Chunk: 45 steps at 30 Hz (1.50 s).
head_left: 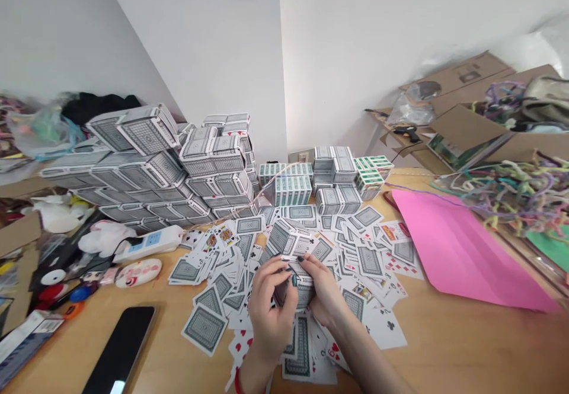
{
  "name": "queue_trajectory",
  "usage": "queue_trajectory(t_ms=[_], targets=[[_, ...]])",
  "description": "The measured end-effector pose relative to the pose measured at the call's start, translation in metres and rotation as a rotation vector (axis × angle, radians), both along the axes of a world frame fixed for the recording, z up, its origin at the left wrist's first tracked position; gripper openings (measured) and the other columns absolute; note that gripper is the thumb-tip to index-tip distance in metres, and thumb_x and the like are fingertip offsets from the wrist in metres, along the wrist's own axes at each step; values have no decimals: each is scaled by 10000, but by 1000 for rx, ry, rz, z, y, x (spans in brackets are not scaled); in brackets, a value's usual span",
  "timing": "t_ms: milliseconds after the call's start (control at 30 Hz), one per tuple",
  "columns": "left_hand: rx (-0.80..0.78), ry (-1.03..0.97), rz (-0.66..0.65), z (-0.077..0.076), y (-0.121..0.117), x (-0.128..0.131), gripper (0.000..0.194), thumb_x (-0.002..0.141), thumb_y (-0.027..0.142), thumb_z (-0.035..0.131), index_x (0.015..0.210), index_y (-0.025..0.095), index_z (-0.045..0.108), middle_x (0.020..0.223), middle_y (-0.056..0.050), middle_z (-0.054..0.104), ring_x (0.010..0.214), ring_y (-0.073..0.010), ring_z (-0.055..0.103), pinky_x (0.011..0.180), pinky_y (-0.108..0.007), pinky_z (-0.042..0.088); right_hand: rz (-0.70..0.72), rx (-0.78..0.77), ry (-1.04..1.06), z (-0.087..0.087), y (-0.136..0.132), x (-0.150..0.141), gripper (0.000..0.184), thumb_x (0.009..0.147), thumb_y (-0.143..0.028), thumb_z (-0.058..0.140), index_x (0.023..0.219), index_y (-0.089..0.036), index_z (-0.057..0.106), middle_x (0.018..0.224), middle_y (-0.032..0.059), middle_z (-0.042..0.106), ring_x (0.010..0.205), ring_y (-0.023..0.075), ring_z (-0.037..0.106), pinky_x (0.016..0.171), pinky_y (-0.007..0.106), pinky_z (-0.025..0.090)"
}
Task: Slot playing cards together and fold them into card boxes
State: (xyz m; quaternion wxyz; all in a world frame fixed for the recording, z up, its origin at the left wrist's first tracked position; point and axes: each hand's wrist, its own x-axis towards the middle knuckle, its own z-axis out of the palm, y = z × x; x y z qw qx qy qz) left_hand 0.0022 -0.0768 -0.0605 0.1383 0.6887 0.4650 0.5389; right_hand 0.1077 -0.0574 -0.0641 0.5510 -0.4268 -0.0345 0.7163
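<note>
At the middle of the table, both my hands are on a block folded from playing cards [291, 241], with grey-patterned card backs on its faces. My left hand [272, 302] grips its near left side, thumb and fingers curled at the upper edge. From the right, my right hand [326, 287] wraps the same block, its fingertips pressing a white card edge close to the left fingers. The palms hide part of the block. Loose playing cards [205, 327] lie spread around and under both hands, some face up, some face down.
Stacked card blocks [137, 172] rise at the back left, with smaller stacks [335, 169] at the back centre. A phone [120, 349], a power strip [153, 243] and a computer mouse [138, 272] lie left. Pink paper [462, 252] and tangled pipe cleaners [524, 195] lie right.
</note>
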Motion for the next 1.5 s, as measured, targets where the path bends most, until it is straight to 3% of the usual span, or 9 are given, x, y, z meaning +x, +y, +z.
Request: queue_trajectory(t_ms=[300, 533, 733, 933, 1133, 1300, 1367, 1500], targets=[[62, -13, -24, -10, -3, 1, 176, 752, 40, 526, 854, 177, 569, 972, -67, 622, 1038, -233, 558, 870, -455, 472, 38, 60, -15, 3, 1, -2, 182, 575, -234, 704, 714, -198, 592, 619, -45, 617, 574, 120, 547, 580, 228, 406], [-19, -69, -104, -29, -14, -2, 347, 836, 84, 344, 1089, 161, 569, 1174, -113, 575, 1161, -262, 481, 968, -518, 382, 47, 67, 21, 5, 0, -1, 137, 601, -210, 680, 688, -201, 574, 594, -59, 587, 569, 114, 535, 599, 230, 409], [73, 31, -52, -42, -13, -3, 453, 775, 40, 458, 1210, 159, 497, 1224, -131, 546, 1159, -261, 487, 961, -495, 407, 57, 108, 0, 8, 0, -4, 149, 613, -208, 669, 732, -212, 581, 680, -43, 615, 701, 146, 573, 651, 236, 415], [113, 82, -15, -52, -14, -8, 465, 815, 36, 371, 1254, 162, 459, 1224, -131, 547, 1168, -245, 478, 943, -458, 435, 70, 111, 49, 10, -2, -8, 192, 613, -212, 683, 777, -224, 585, 757, -33, 651, 763, 165, 591, 665, 242, 424], [77, 83, -194, -40, 0, -26, 409, 886, 225, 283, 1256, 160, 444, 1252, -152, 499, 1200, -292, 428, 944, -526, 399, 15, 44, 90, 12, 4, -5, 161, 627, -283, 694, 736, -194, 616, 713, -17, 663, 734, 172, 600, 666, 261, 442], [230, 238, -228, -22, 21, -33, 585, 770, 456, 504, 1259, 149, 403, 1194, -168, 501, 1155, -339, 453, 946, -583, 358, -21, -16, 29, 17, 9, -5, 240, 562, -237, 717, 784, -184, 639, 695, -7, 668, 781, 192, 608, 705, 273, 453], [313, 296, -254, -18, 27, -31, 594, 719, 440, 579, 1214, 147, 434, 1130, -156, 538, 1099, -324, 501, 934, -571, 380, -24, -75, -26, 17, 8, -6, 311, 541, -226, 716, 841, -195, 641, 760, -1, 683, 835, 201, 604, 722, 274, 451], [355, 298, -272, -15, 32, -22, 380, 717, 218, 572, 1085, 152, 501, 1003, -123, 574, 974, -256, 561, 863, -488, 470, 16, -59, -95, 11, 7, -8, 331, 551, -227, 689, 877, -211, 639, 867, -7, 679, 898, 187, 575, 744, 252, 431]])
